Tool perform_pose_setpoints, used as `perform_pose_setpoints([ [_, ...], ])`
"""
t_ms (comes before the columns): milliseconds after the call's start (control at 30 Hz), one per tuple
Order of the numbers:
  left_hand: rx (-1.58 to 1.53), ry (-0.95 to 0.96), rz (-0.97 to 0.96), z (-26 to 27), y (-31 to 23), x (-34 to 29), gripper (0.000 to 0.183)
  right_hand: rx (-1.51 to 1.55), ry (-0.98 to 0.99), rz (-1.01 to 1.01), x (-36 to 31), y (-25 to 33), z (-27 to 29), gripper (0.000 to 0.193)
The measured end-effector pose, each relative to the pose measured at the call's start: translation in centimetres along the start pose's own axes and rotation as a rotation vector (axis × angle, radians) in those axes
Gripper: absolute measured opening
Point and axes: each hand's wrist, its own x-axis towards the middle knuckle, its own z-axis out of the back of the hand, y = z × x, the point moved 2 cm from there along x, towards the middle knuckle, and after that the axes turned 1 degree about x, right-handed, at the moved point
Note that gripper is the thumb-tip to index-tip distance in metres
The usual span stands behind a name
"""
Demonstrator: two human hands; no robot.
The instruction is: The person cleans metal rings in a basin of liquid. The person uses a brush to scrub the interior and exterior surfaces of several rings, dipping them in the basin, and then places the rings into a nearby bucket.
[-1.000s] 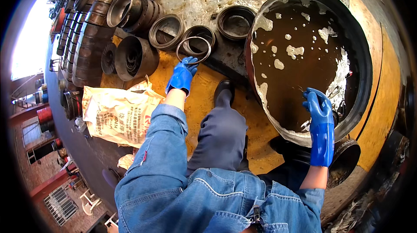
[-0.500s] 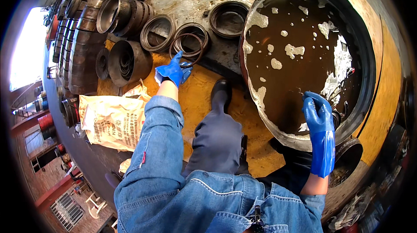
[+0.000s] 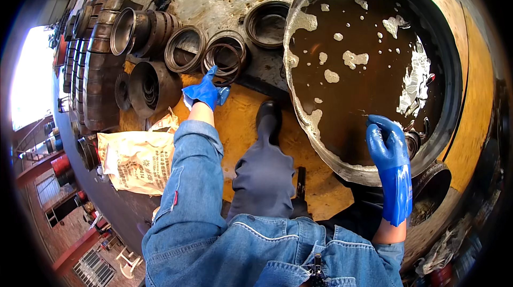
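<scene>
Yellow floor (image 3: 239, 108), tub (image 3: 453, 68) of brown liquid (image 3: 347, 100), left hand (image 3: 204, 92) spread at ring (image 3: 239, 62), right hand (image 3: 387, 140) curled, hold unclear.

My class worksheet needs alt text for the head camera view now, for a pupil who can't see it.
A person's blue-gloved left hand is at a thin metal ring near open round metal parts, while the blue-gloved right hand appears over the near edge of a wide tub of brown liquid.
</scene>
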Motion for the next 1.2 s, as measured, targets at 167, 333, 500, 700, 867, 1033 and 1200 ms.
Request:
perform_pose_setpoints([
  [167, 0.127, -0.060, -0.089, -0.1, -1.5, -3.2, 0.055, 0.009, 0.002, 0.047, -0.2, -0.6, -0.1, 0.028],
  [333, 0.308, -0.068, -0.131, -0.8, -2.5, -6.2, 0.055, -0.030, 0.017, 0.055, -0.4, -0.9, -0.2, 0.029],
  [500, 1.079, -0.033, -0.457, -0.3, -3.3, -4.8, 0.070, -0.041, 0.046, 0.031, -0.4, -1.1, -0.3, 0.030],
  [700, 0.188, 0.011, -0.112, -2.3, -3.4, -4.5, 0.058, -0.007, 0.069, -0.033, -0.8, -0.7, -0.4, 0.032],
  [867, 0.195, 0.013, -0.091, -2.9, -3.8, -5.6, 0.040, -0.030, 0.069, -0.024, -0.9, -0.9, -0.3, 0.035],
  [1033, 0.283, 0.114, -0.162, -2.7, -4.7, -5.2, 0.033, -0.022, 0.068, -0.039, -1.3, -0.1, -0.1, 0.036],
  [1200, 0.273, 0.167, -0.137, -2.4, -4.5, -1.4, 0.027, -0.060, 0.076, -0.058, -1.2, 0.3, 0.1, 0.037],
])
